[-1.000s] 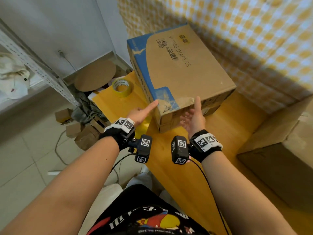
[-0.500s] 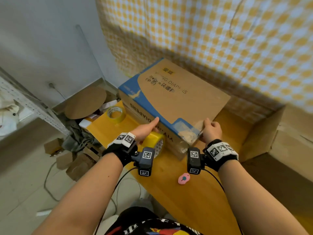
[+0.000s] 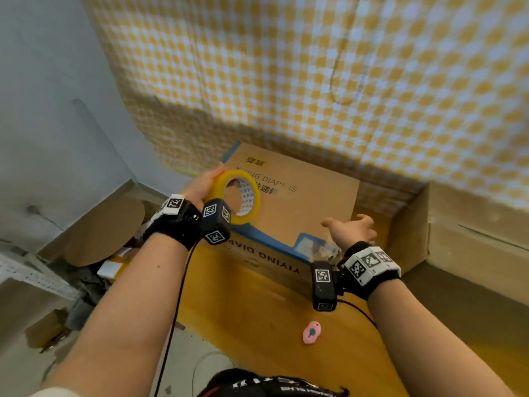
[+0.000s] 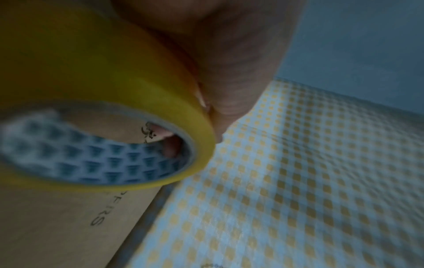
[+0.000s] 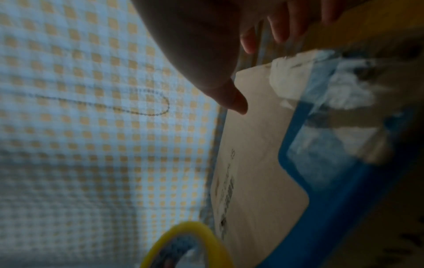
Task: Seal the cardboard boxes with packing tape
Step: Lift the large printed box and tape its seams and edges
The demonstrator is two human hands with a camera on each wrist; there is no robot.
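Far left, off the table: a round brown cardboard disc (image 3: 104,230) leaning near a metal shelf rail (image 3: 37,277).

Your left hand (image 3: 201,186) grips the yellow tape roll (image 3: 239,197), fingers curled over its outer band, one fingertip showing inside the core in the left wrist view. The roll is lifted above the left end of the cardboard box (image 3: 294,202), standing on edge, its open core facing you.

The box lies flat on the yellow table (image 3: 257,325), long axis running from near-left to far-right, its far side near the checked curtain (image 3: 315,67). Its blue-edged near face carries inverted print.

A small pink object (image 3: 312,333) lies on the table near you.

Your right hand (image 3: 353,232) hovers over the box's near-right corner, fingers spread and relaxed, holding nothing. A second, open brown box (image 3: 458,247) stands to the right.
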